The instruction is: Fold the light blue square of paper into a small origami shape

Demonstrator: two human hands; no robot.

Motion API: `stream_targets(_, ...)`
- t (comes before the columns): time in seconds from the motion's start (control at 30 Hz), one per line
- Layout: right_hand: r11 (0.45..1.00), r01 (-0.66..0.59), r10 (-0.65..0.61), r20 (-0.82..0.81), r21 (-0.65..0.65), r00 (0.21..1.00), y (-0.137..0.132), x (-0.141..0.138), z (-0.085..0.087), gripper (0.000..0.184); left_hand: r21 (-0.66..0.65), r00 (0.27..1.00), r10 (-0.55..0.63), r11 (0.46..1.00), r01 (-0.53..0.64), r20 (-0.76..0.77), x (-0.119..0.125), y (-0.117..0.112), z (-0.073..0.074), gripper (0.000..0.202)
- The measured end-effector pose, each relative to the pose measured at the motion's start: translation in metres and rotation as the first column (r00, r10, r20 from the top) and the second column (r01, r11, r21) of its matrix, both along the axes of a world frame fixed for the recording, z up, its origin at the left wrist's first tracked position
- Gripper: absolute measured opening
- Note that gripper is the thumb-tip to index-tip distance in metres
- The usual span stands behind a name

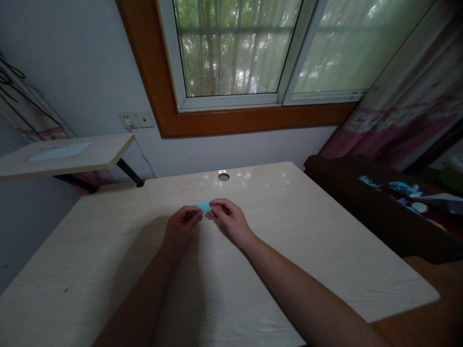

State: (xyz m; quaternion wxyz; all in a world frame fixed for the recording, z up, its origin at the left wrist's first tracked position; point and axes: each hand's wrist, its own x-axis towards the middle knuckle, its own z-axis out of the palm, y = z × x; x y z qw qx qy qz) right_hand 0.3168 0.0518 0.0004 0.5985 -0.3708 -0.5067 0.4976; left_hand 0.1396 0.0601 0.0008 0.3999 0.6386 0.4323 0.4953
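Observation:
A small light-blue piece of paper (204, 206) is held between both hands just above the pale wooden table (325, 250), near its middle. My left hand (182, 223) pinches the paper's left edge with curled fingers. My right hand (228, 219) pinches its right edge, fingers bent inward. Both forearms reach in from the bottom of the view.
A round cable hole (224, 176) sits at the table's far edge below a window (235, 53). A second, smaller tabletop (65, 154) stands at the left by a wall socket (136, 120). Dark furniture with scattered items (390, 193) lies on the right beside a curtain.

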Motion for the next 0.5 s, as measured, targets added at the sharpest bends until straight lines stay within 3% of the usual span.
stream_targets(0.1,0.997,0.039,-0.047,0.102,0.074,0.994,0.001,0.001,-0.003,0.025,-0.031,1.000,-0.008,0.999,0.009,0.025,0.001,-0.002,0.004,0.018)
stream_targets(0.23,0.988,0.040,-0.065,0.171,0.146,0.983,0.002,0.002,-0.006,0.015,-0.042,0.999,-0.036,0.998,0.036,0.020,0.001,-0.003,0.008,0.019)
stream_targets(0.5,0.998,-0.041,0.044,0.082,-0.041,0.996,0.004,0.001,-0.014,0.023,-0.084,0.990,0.004,0.996,-0.016,-0.143,0.000,-0.005,0.011,0.026)
